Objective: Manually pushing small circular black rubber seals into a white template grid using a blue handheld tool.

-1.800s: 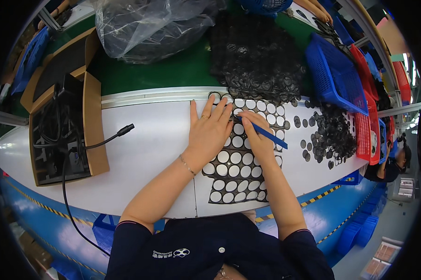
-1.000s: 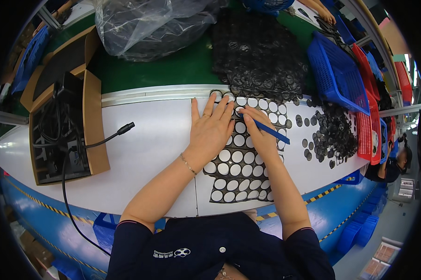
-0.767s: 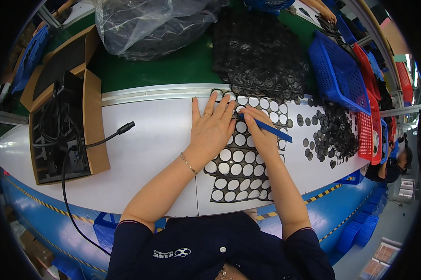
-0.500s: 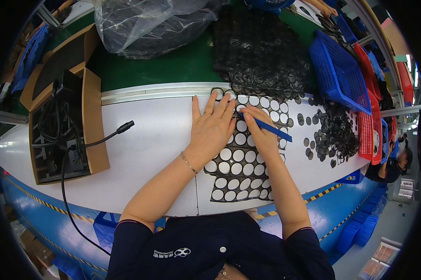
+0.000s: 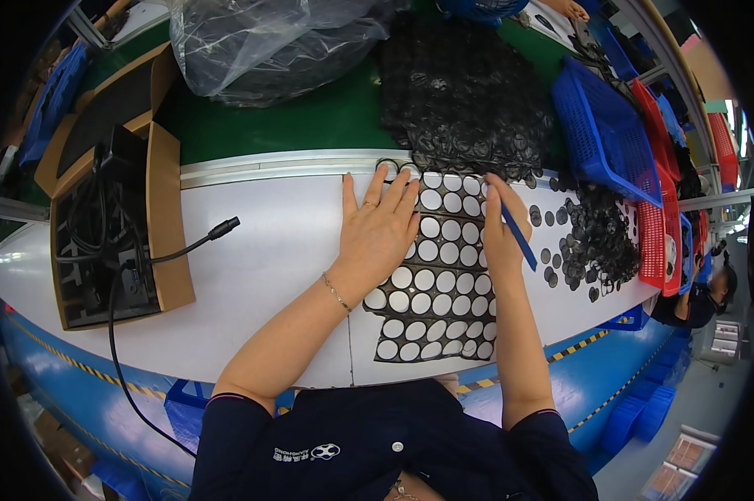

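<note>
On the white desk (image 5: 268,250), a black sheet (image 5: 435,265) with rows of white circles lies partly under the spread left hand (image 5: 379,230), while the right hand (image 5: 504,230), apart from it, pinches a slim blue stick (image 5: 524,245).

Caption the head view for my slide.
Left hand spread over a flat black sheet patterned with white circles, right hand holding a slim blue stick.

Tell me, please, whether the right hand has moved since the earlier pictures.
Yes: judged against the metal rail, the right hand has shifted to the right and slightly forward, nearer the rail's line.
</note>
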A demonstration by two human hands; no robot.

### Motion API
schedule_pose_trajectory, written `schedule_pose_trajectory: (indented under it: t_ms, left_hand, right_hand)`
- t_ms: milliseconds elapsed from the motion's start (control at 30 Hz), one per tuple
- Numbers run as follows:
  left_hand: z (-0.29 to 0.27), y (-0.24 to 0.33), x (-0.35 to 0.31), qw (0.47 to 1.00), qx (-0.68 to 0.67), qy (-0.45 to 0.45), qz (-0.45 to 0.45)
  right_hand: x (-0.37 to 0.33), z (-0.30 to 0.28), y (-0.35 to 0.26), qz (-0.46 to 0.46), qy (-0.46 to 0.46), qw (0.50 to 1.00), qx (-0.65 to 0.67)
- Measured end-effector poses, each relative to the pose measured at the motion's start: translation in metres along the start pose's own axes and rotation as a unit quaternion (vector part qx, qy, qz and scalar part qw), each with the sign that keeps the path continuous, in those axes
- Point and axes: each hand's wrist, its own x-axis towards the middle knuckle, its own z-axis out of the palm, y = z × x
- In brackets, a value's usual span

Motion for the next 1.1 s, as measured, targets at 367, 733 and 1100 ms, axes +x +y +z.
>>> schedule_pose_trajectory:
  t_ms: [367, 733, 1100]
  left_hand:
    - [-0.009, -0.010, 0.000, 0.997, -0.042, -0.068, 0.014]
    - [-0.008, -0.010, -0.001, 0.996, -0.033, -0.077, 0.022]
    - [-0.017, -0.004, -0.006, 0.997, -0.004, -0.071, 0.031]
  right_hand:
    - [-0.058, -0.001, -0.031, 0.106, -0.156, 0.963, 0.193]
    - [-0.063, 0.008, -0.036, -0.114, -0.124, 0.985, -0.023]
    - [-0.050, -0.023, -0.024, 0.107, -0.085, 0.980, 0.144]
